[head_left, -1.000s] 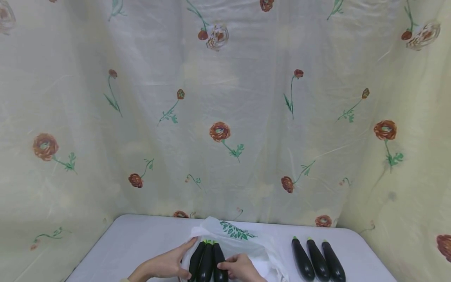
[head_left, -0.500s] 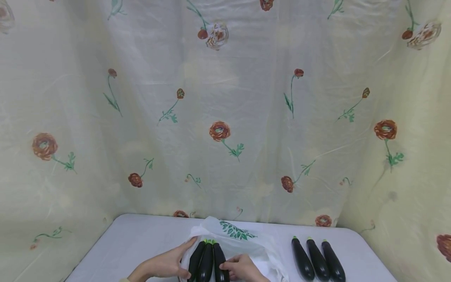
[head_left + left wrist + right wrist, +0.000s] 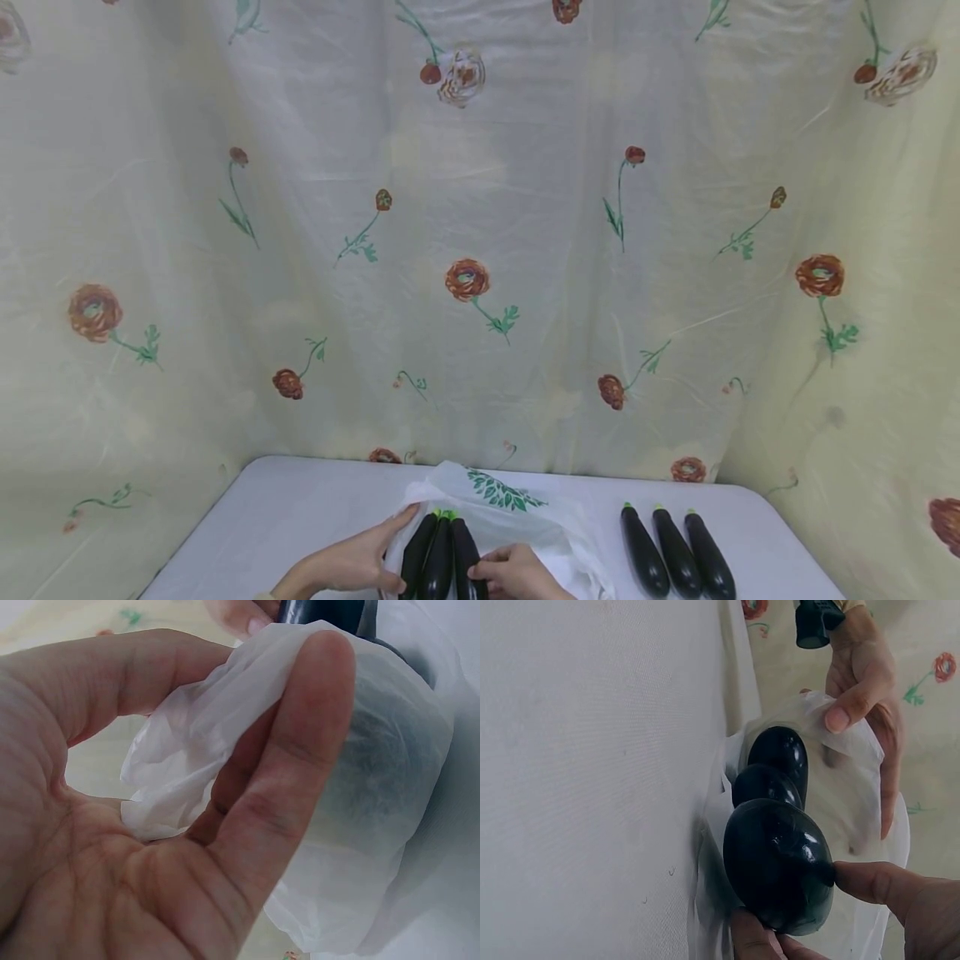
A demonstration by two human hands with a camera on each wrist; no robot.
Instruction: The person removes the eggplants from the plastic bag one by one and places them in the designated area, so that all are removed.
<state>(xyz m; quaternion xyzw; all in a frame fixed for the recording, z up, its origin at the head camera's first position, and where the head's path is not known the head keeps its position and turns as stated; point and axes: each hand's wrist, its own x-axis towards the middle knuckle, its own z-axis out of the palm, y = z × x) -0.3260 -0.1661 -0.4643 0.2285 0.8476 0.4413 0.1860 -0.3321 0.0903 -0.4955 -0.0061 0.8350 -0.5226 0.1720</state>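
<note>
Three glossy dark eggplants lie side by side, green stem ends away from me, inside a white plastic bag point(image 3: 536, 533) with a green leaf print. My left hand point(image 3: 358, 557) holds the bag's left edge, its thumb inside near the leftmost eggplant point(image 3: 418, 552). Thin plastic point(image 3: 180, 757) runs between that hand's thumb and fingers in the left wrist view. With my right hand point(image 3: 521, 572) I pinch the lower part of the rightmost eggplant point(image 3: 465, 550). In the right wrist view, thumb and fingers sit on opposite sides of its rounded end point(image 3: 776, 862).
Three more eggplants point(image 3: 677, 554) lie in a slanted row on the white table point(image 3: 300, 500), right of the bag. A flower-printed curtain point(image 3: 525, 208) hangs behind the table and along both sides.
My right hand has shifted slightly right and down, and the lower part of the rightmost eggplant has moved a little right with it. The left hand stays in place on the bag.
</note>
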